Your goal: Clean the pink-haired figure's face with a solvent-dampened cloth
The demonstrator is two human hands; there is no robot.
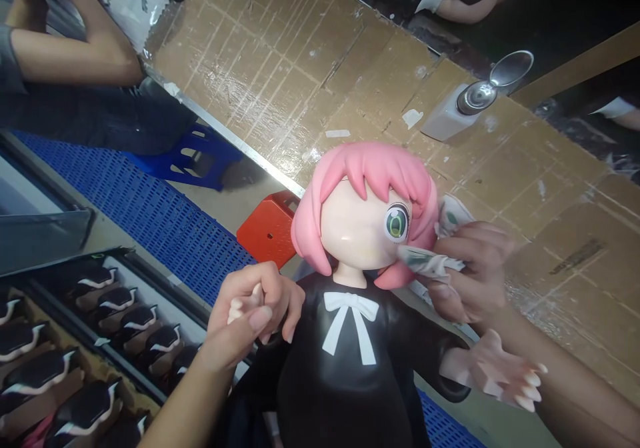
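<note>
A large figure (350, 368) with pink hair and a black dress with a white bow leans upright before me. One green eye (397, 223) shows on its face; the other side of the face is plain skin colour. My left hand (253, 308) is wrapped round the figure's small hand (245, 303), whose fingertips poke out. Between the fingers of my right hand (467, 275) is a crumpled white cloth (435, 265) with green marks, its tip by the cheek just below the eye. The figure's other hand (500, 371) sticks out in front of my right forearm.
A pump bottle (457, 108) with an open lid stands on the cardboard-covered table (260, 55). Crates with several black-and-white parts (85, 408) are at lower left. A red stool (270, 228) and a blue stool (200, 155) stand beside the table. Another person's arm (75, 55) is at upper left.
</note>
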